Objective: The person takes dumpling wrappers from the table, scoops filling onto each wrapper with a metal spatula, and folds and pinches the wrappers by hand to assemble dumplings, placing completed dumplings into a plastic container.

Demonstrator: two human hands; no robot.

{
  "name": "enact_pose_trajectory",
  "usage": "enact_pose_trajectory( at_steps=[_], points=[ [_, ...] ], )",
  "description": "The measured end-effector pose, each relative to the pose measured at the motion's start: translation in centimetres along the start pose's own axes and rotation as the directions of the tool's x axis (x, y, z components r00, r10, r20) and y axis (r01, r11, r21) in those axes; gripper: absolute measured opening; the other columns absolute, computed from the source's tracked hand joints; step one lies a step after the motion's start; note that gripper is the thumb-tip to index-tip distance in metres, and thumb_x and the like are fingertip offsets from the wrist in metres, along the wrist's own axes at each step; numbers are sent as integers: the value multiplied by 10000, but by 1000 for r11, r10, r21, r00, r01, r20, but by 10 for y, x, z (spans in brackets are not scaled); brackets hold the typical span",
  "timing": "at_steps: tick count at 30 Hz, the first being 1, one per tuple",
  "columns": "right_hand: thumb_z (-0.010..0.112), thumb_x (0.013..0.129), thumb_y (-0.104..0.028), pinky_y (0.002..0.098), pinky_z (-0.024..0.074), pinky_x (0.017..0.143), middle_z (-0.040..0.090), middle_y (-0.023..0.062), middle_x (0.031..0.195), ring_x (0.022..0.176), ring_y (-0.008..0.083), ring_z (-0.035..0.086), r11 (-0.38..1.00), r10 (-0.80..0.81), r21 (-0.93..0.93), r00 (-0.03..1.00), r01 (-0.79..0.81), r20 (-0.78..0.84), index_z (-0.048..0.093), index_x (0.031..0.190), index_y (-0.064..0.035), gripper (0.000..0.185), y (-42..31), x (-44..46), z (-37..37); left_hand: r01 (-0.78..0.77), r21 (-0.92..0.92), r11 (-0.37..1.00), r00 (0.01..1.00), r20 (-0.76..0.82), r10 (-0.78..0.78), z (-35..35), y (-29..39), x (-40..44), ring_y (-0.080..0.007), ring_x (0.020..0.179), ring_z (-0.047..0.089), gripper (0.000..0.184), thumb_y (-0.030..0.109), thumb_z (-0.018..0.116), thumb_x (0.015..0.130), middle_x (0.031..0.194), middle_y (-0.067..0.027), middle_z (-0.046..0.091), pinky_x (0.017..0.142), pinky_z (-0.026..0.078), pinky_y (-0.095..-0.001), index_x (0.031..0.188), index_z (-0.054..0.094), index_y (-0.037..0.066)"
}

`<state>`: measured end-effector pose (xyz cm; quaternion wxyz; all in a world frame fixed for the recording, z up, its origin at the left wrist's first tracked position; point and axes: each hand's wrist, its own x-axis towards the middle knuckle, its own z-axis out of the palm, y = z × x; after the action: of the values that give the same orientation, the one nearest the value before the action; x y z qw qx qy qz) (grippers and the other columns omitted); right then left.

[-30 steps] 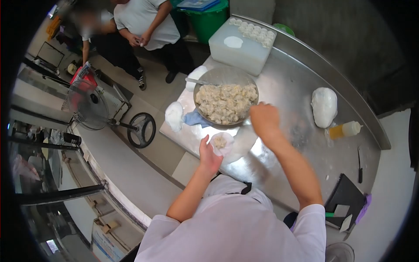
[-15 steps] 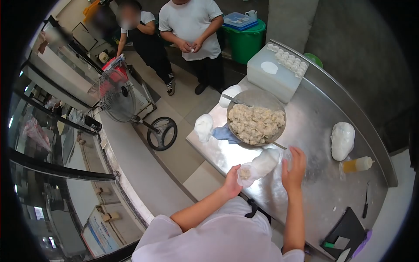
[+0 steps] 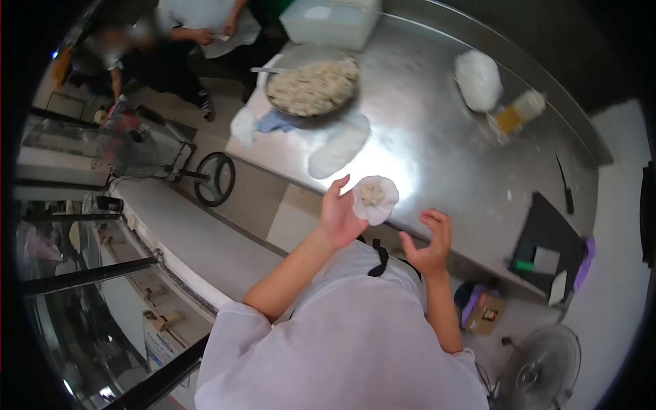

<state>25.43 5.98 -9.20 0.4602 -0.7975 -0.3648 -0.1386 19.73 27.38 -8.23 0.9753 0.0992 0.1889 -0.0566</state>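
Note:
On the fingers of my left hand rests a thin round dough wrapper with a lump of pale filling at its middle. My right hand is just right of the wrapper, fingers apart and curved, nothing in it. Beyond both hands, a long white plastic-covered bundle lies on the steel table; its contents cannot be made out. Behind it is a wide bowl heaped with chunky filling, a utensil handle sticking out at its left.
A white bag, a squeeze bottle, a knife and a black board lie on the right. A blue cloth and a pale container flank the bowl. Two people stand at upper left.
The view has tilted and shifted right. Both hands have drawn back from the table toward my body. My right hand has come away from beside the white bundle and nears the wrapper.

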Motion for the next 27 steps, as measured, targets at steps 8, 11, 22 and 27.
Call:
enact_pose_trajectory(
  at_steps=[8,11,22,27],
  points=[
    [756,678,-155,376,442,786,616,35,1069,928,231,555,880,-402,-150,876,450,266,676,938,-107,276,9,-46,-102,272,76,959,957,82,-278,35,-107,-25,-323,1348,432,756,548,381,962,1458,-192,439,1131,318,-474,1426,364,-49],
    [691,705,-135,380,434,773,629,18,1027,912,205,555,852,-449,-145,845,503,292,682,873,-99,172,5,-61,-124,312,93,946,944,87,-319,37,-131,-34,-314,1329,454,734,529,388,972,1443,-189,454,1122,332,-468,1418,369,-54],
    [728,706,-140,374,422,782,639,-3,1009,869,182,562,924,-321,-98,891,369,321,668,856,-101,167,-37,-96,-152,420,153,895,884,156,-441,30,-158,-65,-304,1295,488,700,495,370,989,1418,-188,480,1095,363,-454,1416,368,-59],
    [669,740,-130,381,424,789,639,0,1004,876,180,565,883,-376,-161,870,441,319,668,854,-104,117,-45,-115,-144,428,121,896,884,149,-442,28,-159,-80,-297,1299,483,711,505,365,990,1423,-186,475,1094,362,-445,1421,362,-60]
  ],
)
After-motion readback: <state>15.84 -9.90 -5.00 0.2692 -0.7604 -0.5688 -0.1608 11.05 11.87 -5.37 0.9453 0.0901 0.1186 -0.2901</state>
